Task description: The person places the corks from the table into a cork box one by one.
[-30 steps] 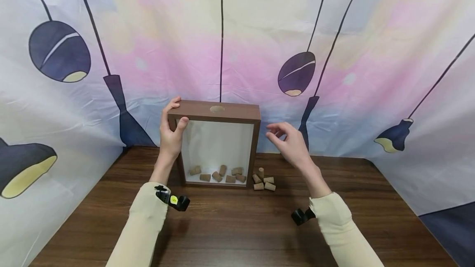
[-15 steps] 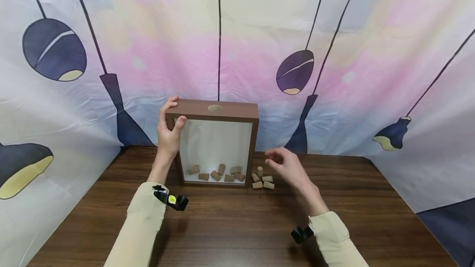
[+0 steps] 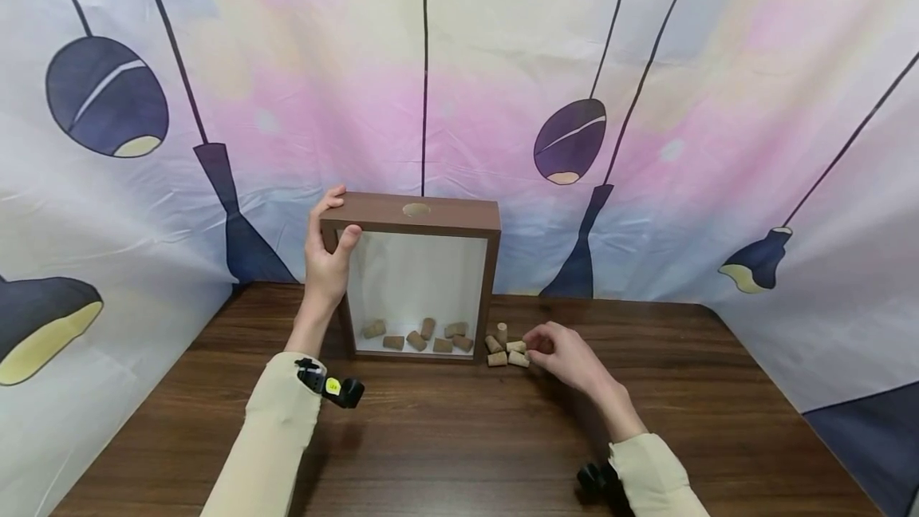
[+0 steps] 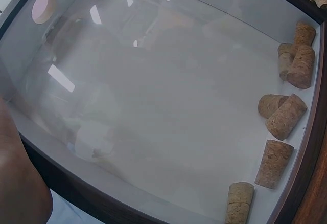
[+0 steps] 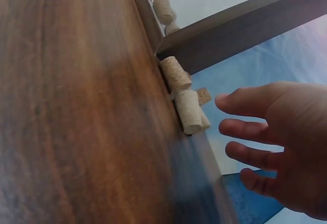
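Note:
A brown wooden shadow box (image 3: 459, 218) with a clear front and a round hole (image 3: 416, 210) in its top stands upright on the table. My left hand (image 3: 328, 270) grips its upper left corner, thumb on the front edge and fingertips at the top. Several corks (image 4: 276, 163) lie along the bottom inside. Outside, by the lower right corner, a small group of loose corks (image 3: 497, 359) rests on the table; one stands on end. My right hand (image 3: 570, 357) is right beside this group, and in the right wrist view its parted fingers (image 5: 250, 101) hold nothing, just short of the corks (image 5: 188, 112).
The dark wood table (image 3: 431, 437) runs up to a patterned cloth backdrop (image 3: 474, 62) behind the box. Small black cameras (image 3: 345, 393) are strapped at both wrists. Pale sleeves (image 3: 273, 429) cover the forearms.
My right hand has come down from beside the box's upper right to the loose corks. The left hand keeps its grip on the box, which stays in place.

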`<control>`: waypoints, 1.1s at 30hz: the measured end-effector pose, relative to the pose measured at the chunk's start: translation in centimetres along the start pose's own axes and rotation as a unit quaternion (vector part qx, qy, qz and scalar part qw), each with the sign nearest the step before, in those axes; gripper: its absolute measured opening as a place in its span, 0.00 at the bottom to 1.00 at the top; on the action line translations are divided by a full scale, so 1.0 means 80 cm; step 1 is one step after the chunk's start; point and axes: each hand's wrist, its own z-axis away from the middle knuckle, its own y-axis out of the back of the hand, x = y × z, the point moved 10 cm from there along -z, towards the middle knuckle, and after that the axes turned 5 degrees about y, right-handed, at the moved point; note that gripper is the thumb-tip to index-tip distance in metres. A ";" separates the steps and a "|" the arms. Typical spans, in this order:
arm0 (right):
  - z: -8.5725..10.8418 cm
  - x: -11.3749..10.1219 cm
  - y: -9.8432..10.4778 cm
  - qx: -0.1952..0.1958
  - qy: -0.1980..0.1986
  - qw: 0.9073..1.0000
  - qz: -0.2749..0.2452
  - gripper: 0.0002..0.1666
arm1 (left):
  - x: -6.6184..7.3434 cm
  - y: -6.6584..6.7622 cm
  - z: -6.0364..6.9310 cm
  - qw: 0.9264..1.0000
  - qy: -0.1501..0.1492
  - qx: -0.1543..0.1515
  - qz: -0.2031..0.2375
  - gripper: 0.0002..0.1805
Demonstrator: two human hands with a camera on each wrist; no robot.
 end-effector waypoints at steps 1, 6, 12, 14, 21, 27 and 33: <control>0.001 0.001 -0.002 -0.006 -0.001 1.000 -0.001 0.11 | 0.000 0.000 0.000 1.000 0.000 0.001 0.000 0.34; 0.002 0.006 -0.008 -0.021 -0.007 1.000 0.002 0.09 | 0.000 -0.001 -0.001 1.000 -0.001 0.001 0.002 0.34; 0.006 0.014 -0.013 -0.023 -0.014 1.000 0.009 0.06 | 0.001 -0.006 -0.003 1.000 0.002 -0.007 0.001 0.32; 0.005 0.015 -0.015 -0.022 -0.016 1.000 0.010 0.06 | 0.000 -0.005 -0.003 1.000 0.002 -0.007 0.000 0.32; 0.004 0.017 -0.019 -0.015 -0.021 1.000 0.012 0.04 | -0.005 0.001 0.002 1.000 0.008 -0.005 0.012 0.35; 0.006 0.017 -0.020 -0.016 -0.015 1.000 -0.002 0.04 | -0.005 0.002 0.003 1.000 0.006 -0.003 0.001 0.35; 0.005 0.019 -0.018 -0.018 -0.009 1.000 -0.023 0.06 | -0.004 0.001 0.001 1.000 0.006 -0.002 0.004 0.35</control>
